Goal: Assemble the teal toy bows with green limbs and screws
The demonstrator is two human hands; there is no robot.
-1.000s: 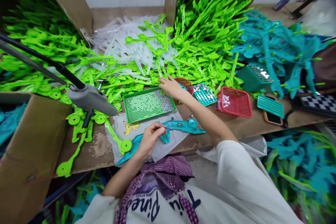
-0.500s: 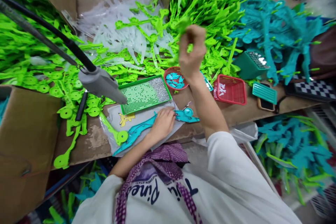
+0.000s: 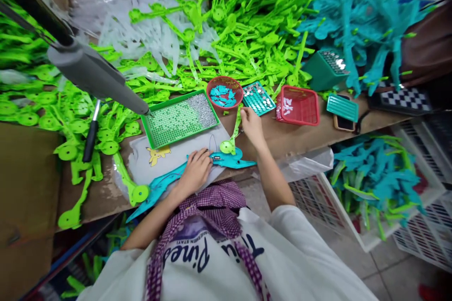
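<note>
A long teal plastic piece point(image 3: 231, 160) lies on a grey sheet point(image 3: 165, 157) at the bench's near edge. My left hand point(image 3: 195, 170) rests on it, fingers curled and pressing it down. My right hand point(image 3: 250, 124) pinches a thin lime-green plastic piece point(image 3: 233, 135), whose round end sits on the teal piece. A green tray point(image 3: 178, 119) of small studs lies just behind the sheet.
Heaps of lime-green parts point(image 3: 247, 14), teal parts point(image 3: 356, 14) and clear parts point(image 3: 148, 33) cover the bench's back. A red round basket point(image 3: 225, 91), a red square basket point(image 3: 298, 105), a teal stud tray point(image 3: 257, 98) and a grey lamp arm point(image 3: 88, 73) stand nearby. White crates point(image 3: 406, 225) sit on the floor at right.
My right hand came down from the green heap with a lime-green piece and set its round end on the teal piece. My left hand stayed on the teal piece.
</note>
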